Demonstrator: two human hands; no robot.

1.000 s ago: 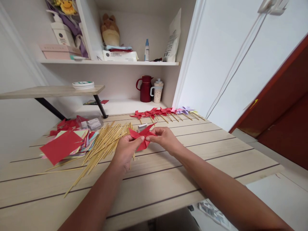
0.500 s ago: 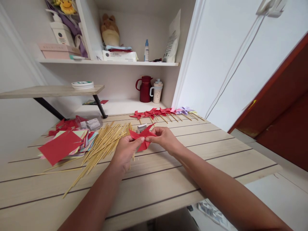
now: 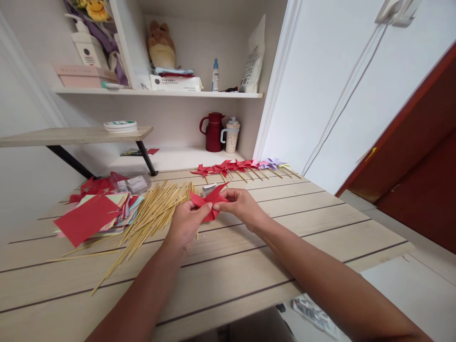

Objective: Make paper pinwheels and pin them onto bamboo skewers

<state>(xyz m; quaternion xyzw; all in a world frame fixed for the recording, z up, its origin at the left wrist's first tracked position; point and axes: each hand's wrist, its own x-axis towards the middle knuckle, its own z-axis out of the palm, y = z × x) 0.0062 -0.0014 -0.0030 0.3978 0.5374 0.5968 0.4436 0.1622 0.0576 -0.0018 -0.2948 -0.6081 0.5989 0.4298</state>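
Between my two hands is a red paper pinwheel (image 3: 213,195), held above the table with its folded points spreading outward. My left hand (image 3: 187,221) pinches it from the left, thumb near the centre. From the right, my right hand (image 3: 242,206) grips it with thumb and fingers closed, the two thumb tips almost meeting at the middle. Fingers behind the paper are partly hidden. Just behind the pinwheel lies a small whitish object (image 3: 209,188), mostly covered. A pile of thin wooden sticks (image 3: 153,213) lies left of my left hand.
Cut paper sheets, a red one (image 3: 87,218) on top, are stacked at the left beside a clear plastic bag (image 3: 133,183). Several pinwheels on sticks (image 3: 237,166) line the table's back edge. A red jug (image 3: 214,133) and a cup (image 3: 232,136) stand behind them.
The camera view shifts very slightly. Both hands keep their hold on the pinwheel, and its lower point shows a little less than before.
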